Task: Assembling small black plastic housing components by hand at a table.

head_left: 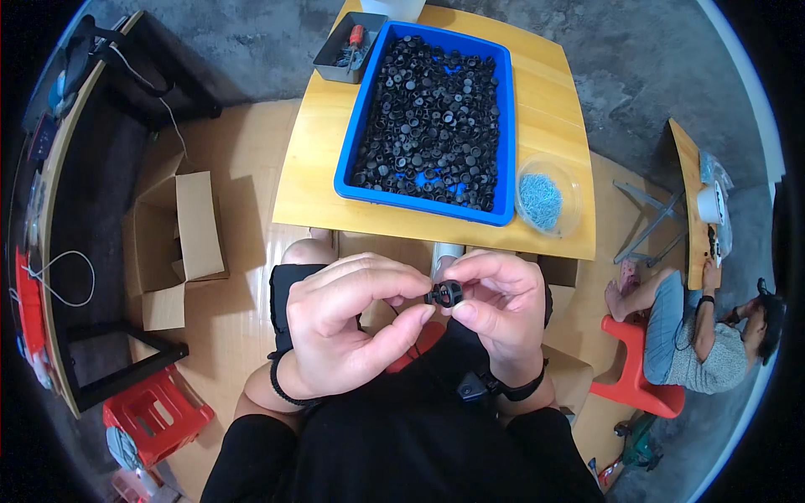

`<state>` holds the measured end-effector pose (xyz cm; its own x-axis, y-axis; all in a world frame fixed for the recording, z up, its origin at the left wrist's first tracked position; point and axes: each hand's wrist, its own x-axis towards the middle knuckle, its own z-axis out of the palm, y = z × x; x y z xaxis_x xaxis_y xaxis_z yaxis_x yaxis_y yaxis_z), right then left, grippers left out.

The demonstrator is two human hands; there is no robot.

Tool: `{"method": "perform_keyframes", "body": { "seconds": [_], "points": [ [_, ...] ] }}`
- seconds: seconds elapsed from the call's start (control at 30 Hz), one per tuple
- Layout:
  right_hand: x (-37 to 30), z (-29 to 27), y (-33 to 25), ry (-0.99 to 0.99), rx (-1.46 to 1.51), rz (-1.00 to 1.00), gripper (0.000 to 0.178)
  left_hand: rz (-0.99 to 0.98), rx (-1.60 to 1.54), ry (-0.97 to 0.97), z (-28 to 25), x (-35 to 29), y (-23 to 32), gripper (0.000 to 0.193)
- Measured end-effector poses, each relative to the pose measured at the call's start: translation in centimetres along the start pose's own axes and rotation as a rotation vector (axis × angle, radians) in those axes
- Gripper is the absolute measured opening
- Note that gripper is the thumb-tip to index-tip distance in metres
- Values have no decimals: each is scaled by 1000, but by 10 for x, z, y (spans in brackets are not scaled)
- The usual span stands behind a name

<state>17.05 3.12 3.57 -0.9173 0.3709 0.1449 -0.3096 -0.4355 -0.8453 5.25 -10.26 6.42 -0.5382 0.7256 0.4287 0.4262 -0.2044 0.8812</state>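
Between my two hands, above my lap and just short of the table's front edge, is a small round black plastic part (449, 293) with a hollow, ring-like middle. My left hand (356, 314) pinches its left side between thumb and fingertips. On the other side, the thumb and index finger of my right hand (501, 306) grip it. A spot of red shows inside the ring; I cannot tell what it is. Beyond my hands, a blue tray (342, 159) on the table holds a heap of similar small black round parts (432, 117).
On the wooden table (549, 101) stand a clear round tub (573, 210) of small silvery pieces and a grey bin (335, 52) with a red-handled screwdriver (356, 38). An open cardboard box (199, 226) is at left. At right a person (704, 344) sits by another table.
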Motion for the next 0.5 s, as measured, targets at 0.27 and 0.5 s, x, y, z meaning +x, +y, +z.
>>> {"method": "perform_keyframes", "body": {
  "seconds": [0.27, 0.5],
  "points": [
    [0, 0, 2, 30, -29, 15, 28, -28, -5, 12, 1, -1, -3, 14],
    [-1, 1, 0, 27, -83, -11, 26, 12, 2, -12, 0, 0, -3, 14]
  ]
}}
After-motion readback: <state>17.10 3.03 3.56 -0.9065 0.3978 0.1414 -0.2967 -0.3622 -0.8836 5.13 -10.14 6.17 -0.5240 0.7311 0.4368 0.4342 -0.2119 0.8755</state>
